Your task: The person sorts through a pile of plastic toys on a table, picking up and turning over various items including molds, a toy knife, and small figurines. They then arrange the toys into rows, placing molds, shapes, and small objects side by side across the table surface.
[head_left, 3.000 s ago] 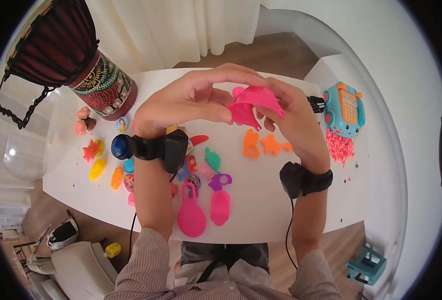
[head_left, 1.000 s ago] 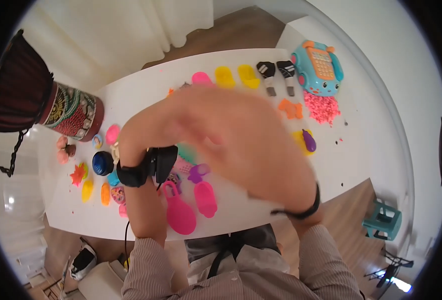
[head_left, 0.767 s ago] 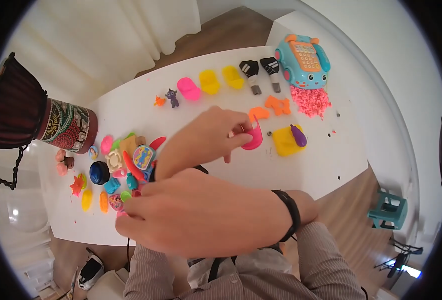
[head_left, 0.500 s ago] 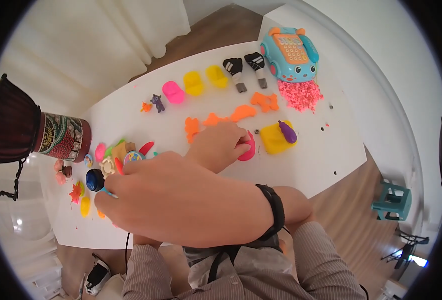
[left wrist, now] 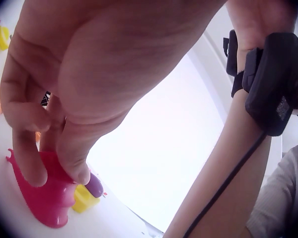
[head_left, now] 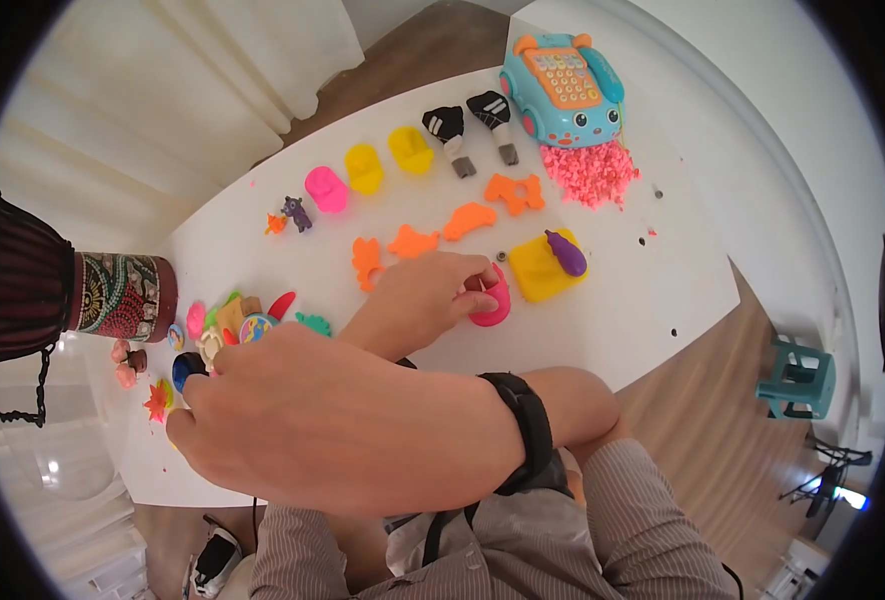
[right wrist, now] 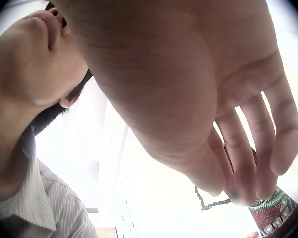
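My left hand reaches across to the right under the right forearm. Its thumb and fingers pinch a glossy pink curved plastic piece, low over the table beside a yellow block with a purple toy eggplant on it. In the left wrist view, the pink piece shows a flared body and a small hooked tip. Crossing over above, my right hand extends left over the toy pile, fingers loosely bent. Nothing shows against its palm in the right wrist view.
Several orange flat shapes lie ahead, with pink and yellow molds and black-and-white pieces behind. A toy phone stands by pink crumbs. A drum and mixed toys, including a green one, are left.
Both hands were at the raised pink piece; the right has let go and swung left over the left arm. The left has lowered the piece toward the table. The view has turned.
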Tool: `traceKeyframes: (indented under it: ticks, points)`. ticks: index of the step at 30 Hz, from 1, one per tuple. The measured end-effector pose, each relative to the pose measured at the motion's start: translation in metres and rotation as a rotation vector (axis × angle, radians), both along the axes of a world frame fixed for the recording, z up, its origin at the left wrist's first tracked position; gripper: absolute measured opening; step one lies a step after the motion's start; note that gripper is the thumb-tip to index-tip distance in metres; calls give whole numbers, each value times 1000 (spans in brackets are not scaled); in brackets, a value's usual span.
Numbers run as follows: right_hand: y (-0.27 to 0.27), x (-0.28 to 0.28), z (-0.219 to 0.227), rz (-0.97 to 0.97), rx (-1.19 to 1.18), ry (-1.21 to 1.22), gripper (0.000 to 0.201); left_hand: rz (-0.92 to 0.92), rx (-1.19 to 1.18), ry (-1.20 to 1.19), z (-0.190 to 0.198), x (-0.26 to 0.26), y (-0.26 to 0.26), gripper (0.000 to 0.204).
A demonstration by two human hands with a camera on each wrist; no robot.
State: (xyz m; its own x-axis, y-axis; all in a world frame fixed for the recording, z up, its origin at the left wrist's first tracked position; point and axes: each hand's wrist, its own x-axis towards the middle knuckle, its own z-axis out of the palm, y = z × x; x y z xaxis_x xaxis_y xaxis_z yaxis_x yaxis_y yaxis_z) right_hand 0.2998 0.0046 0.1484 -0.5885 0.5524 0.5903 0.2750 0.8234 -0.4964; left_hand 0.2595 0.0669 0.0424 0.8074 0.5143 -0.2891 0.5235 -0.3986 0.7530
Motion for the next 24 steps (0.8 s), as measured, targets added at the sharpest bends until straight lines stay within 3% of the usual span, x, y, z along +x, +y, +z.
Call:
traceKeyframes:
  ticks: [7, 17, 22, 24]
  points:
    - [4, -1, 8, -6, -16, -21, 17, -59, 92, -73, 5, -7, 3, 25]
    - [6, -8, -7, 21, -32, 37, 19, -128, 32, -92, 3, -15, 10, 22]
    - [6, -14, -6, 48, -121, -131, 19, -197, 178, -62, 9, -27, 16, 19]
    - [6, -16, -6, 43, -117, -161, 18, -190, 78, -48, 25, -37, 24, 19]
